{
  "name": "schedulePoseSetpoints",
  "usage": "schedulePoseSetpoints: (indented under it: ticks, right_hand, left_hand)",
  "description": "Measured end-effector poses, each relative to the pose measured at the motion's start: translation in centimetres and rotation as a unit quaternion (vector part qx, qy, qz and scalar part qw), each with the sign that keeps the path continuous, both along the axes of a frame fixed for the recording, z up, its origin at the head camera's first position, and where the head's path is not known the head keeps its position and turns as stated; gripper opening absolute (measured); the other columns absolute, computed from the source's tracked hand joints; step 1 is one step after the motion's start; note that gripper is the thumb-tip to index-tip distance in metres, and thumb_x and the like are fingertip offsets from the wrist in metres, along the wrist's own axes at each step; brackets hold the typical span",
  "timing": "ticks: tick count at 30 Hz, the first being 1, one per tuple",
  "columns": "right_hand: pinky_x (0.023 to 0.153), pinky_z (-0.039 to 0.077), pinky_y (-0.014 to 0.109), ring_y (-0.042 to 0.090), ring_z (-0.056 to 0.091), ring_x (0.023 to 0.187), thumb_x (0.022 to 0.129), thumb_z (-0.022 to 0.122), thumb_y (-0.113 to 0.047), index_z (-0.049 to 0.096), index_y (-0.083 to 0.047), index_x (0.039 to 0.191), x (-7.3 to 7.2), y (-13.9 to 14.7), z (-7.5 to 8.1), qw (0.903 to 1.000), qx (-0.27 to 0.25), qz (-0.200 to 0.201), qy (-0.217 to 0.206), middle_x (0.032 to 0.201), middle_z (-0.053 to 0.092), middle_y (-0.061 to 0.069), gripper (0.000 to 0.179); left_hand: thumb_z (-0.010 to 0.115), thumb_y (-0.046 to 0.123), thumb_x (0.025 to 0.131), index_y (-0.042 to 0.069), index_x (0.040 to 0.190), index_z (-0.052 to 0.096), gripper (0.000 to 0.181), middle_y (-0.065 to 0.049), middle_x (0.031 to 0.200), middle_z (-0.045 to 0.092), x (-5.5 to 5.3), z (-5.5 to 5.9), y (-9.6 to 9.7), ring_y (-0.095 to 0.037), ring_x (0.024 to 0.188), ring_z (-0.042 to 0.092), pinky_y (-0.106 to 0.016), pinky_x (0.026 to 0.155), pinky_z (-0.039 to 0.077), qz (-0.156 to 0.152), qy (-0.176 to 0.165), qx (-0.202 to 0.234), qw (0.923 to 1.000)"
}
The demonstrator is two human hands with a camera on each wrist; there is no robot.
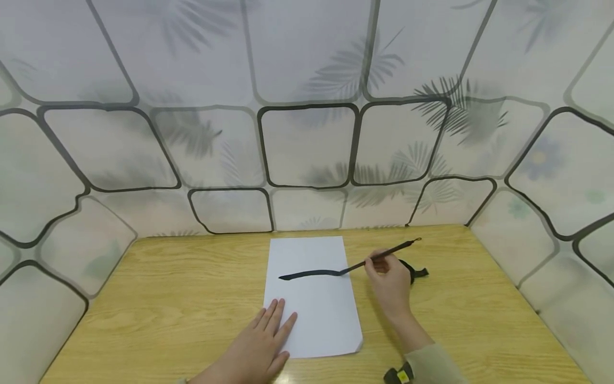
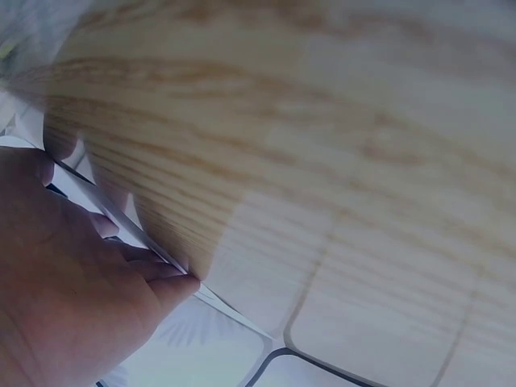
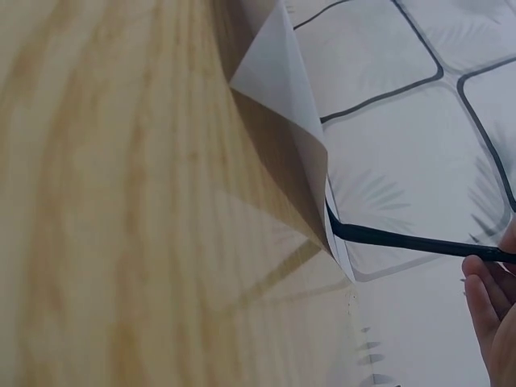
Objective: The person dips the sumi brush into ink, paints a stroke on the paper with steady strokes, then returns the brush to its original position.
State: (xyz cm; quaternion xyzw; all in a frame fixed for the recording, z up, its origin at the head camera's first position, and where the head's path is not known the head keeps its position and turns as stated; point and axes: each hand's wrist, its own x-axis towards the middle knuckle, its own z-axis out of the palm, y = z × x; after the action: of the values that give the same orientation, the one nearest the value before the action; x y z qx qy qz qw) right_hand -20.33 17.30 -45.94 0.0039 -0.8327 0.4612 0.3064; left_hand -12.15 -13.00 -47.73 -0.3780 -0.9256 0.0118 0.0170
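A white sheet of paper point(image 1: 318, 320) lies on the table, crossed by a thick black stroke point(image 1: 309, 273). My right hand point(image 1: 390, 290) pinches a dark ink brush point(image 1: 395, 249) with a small loop at its end. The brush tip meets the right end of the stroke. In the right wrist view the brush point(image 3: 411, 242) reaches from my fingers point(image 3: 481, 302) to the paper point(image 3: 278, 72), whose corner curls up. My left hand point(image 1: 259, 341) rests with straight fingers on the paper's lower left edge. The left wrist view shows that hand point(image 2: 81, 282) from the side.
The wood-grain table point(image 1: 192, 288) is enclosed by patterned walls point(image 1: 307, 144) at the back and both sides. A black object point(image 1: 418, 273), partly hidden behind my right hand, sits on the table. A black strap with a yellow mark point(image 1: 399, 374) is by my right sleeve.
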Motion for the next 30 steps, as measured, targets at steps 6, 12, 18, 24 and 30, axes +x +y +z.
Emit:
schedulePoseSetpoints:
  ticks: [6,12,18,24,30]
  right_hand:
    - [0.061,0.051,0.016,0.008,0.064,0.068,0.083,0.069,-0.010,0.068,-0.010,0.088,0.15,-0.01,0.10,1.0000,0.002,-0.001,0.004,0.081,0.069,0.001,0.005]
    - [0.061,0.050,0.016,0.006,0.063,0.067,0.084,0.069,-0.016,0.068,-0.010,0.088,0.20,0.00,0.07,0.9998,-0.005,0.003,0.017,0.080,0.069,-0.003,0.007]
    - [0.060,0.051,0.017,0.004,0.063,0.067,0.084,0.069,-0.013,0.068,-0.010,0.088,0.19,-0.06,0.30,0.9993,-0.012,0.008,0.033,0.081,0.069,-0.001,0.005]
    - [0.059,0.051,0.017,0.001,0.062,0.067,0.084,0.069,-0.012,0.068,-0.011,0.087,0.33,-0.06,0.76,0.9983,-0.028,0.016,0.049,0.080,0.069,0.000,0.003]
    - [0.058,0.051,0.018,0.002,0.062,0.067,0.084,0.070,-0.011,0.068,-0.011,0.088,0.15,0.12,0.64,0.9971,-0.040,0.024,0.060,0.081,0.070,0.001,0.004]
  left_hand:
    - [0.041,0.042,0.097,0.008,0.145,0.034,0.059,-0.027,0.149,0.027,0.04,0.09,-0.01,-0.037,0.139,0.027,-0.048,0.108,0.033,-0.006,0.011,0.000,0.9999]
    - [0.042,0.042,0.097,0.009,0.145,0.035,0.059,-0.027,0.149,0.028,0.01,-0.08,-0.05,-0.037,0.139,0.029,-0.047,0.107,0.034,-0.009,0.021,-0.001,0.9997]
    - [0.041,0.042,0.097,0.009,0.146,0.034,0.059,-0.027,0.150,0.027,-0.05,-0.13,-0.03,-0.036,0.139,0.027,-0.047,0.108,0.033,-0.004,0.011,-0.002,0.9999]
    - [0.044,0.041,0.096,0.009,0.145,0.036,0.059,-0.027,0.148,0.029,0.04,0.01,-0.02,-0.037,0.138,0.030,-0.047,0.107,0.035,-0.007,0.021,0.001,0.9997]
    - [0.042,0.042,0.096,0.009,0.145,0.035,0.059,-0.027,0.149,0.028,-0.04,-0.03,-0.01,-0.037,0.139,0.029,-0.048,0.107,0.034,-0.006,0.016,-0.004,0.9999]
